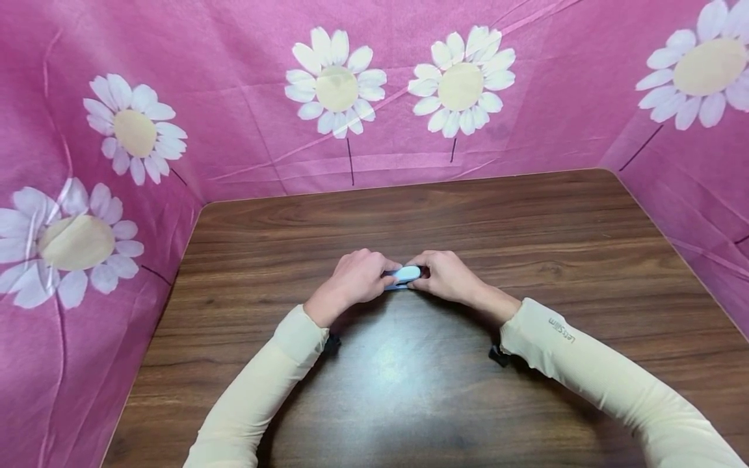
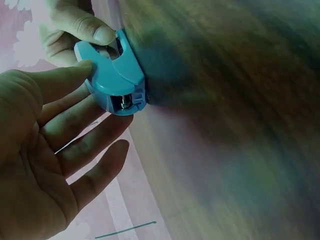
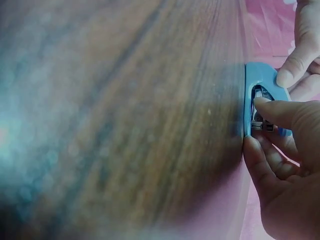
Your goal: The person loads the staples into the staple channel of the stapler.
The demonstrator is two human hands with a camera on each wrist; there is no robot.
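A small light-blue stapler (image 1: 405,273) is held between both hands, low over the middle of the table. My left hand (image 1: 361,276) grips its rounded end; in the left wrist view the thumb lies on the blue top (image 2: 117,75) with the fingers beneath. At the opposite end, my right hand (image 1: 449,275) pinches the stapler between thumb and fingers. Its fingertips are in the gap between the upper and lower blue parts, where the metal inside (image 3: 259,112) shows in the right wrist view. The fingers cover part of that metal.
Dark wood-grain table (image 1: 398,403) lies under both forearms, with glare in front of the hands. A pink cloth (image 1: 246,97) with white daisies hangs along its back and sides. Pale sleeves (image 1: 585,357) cover the arms, and a black wrist strap piece (image 1: 499,355) shows.
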